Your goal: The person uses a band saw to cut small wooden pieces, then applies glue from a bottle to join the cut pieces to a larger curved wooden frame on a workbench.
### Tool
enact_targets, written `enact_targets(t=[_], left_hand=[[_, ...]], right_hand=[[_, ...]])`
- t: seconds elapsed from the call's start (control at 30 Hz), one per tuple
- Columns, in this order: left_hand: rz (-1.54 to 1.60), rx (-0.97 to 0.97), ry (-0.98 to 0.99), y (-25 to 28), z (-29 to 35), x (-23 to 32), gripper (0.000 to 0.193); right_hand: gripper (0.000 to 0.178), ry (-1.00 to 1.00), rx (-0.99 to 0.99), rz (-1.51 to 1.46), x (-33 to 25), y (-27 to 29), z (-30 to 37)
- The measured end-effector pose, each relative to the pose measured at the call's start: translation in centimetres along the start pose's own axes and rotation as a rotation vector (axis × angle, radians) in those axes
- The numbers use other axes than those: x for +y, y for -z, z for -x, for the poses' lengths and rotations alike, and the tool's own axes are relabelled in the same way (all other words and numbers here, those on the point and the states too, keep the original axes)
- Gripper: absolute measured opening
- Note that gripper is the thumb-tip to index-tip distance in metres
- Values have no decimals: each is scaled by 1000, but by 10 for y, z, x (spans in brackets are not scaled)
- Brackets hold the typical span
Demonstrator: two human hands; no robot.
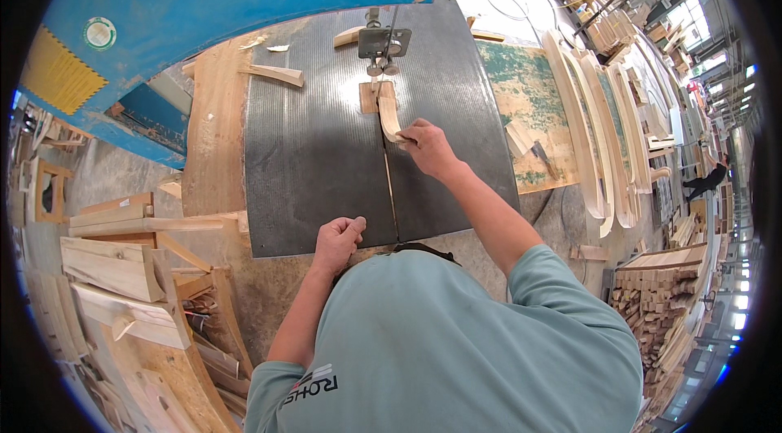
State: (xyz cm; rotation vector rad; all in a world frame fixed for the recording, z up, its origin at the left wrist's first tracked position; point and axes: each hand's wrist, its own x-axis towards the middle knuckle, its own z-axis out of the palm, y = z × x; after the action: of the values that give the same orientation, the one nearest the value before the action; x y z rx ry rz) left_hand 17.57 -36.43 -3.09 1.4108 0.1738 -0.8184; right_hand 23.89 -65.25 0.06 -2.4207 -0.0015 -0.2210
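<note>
Pinched in the fingers of my right hand (429, 148) is the near end of a short curved wooden piece (389, 115). Its far end lies at the band saw's blade, below the metal blade guide (384, 43), over a small wooden insert (369, 97) in the dark ribbed saw table (314, 164). My left hand (338, 244) is closed in a loose fist above the table's near edge, left of the slot, apart from the wooden piece. Nothing shows in its fingers.
The saw's blue body (204, 1) arches over the far left. Curved offcuts (277, 74) lie on the table's left side. To the right, a worn green board (529, 107) carries a tool, beside long curved timbers (586, 131). Stacked wood (114, 270) stands at left.
</note>
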Motion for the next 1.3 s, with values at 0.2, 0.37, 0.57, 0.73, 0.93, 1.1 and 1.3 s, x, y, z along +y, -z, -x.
enact_targets(t=[0.2,0.37,0.57,0.73,0.93,1.1,1.3], left_hand=[[-11,-3,-3,1,0,0,33],[1,1,6,1,0,-1,33],[4,-5,12,2,1,1,32],[16,-12,8,1,-2,0,29],[10,-21,24,2,-3,1,34],[15,-19,25,2,-3,1,34],[27,-22,11,3,-3,-1,33]], right_hand=[[19,-36,76,-49,4,-2,6],[19,-28,111,-12,3,-7,-4],[20,-46,51,-14,-3,-8,-8],[21,32,83,3,5,-11,0],[20,43,105,5,4,-10,-2],[20,38,83,-3,4,-10,-1],[21,31,73,-11,5,-6,5]])
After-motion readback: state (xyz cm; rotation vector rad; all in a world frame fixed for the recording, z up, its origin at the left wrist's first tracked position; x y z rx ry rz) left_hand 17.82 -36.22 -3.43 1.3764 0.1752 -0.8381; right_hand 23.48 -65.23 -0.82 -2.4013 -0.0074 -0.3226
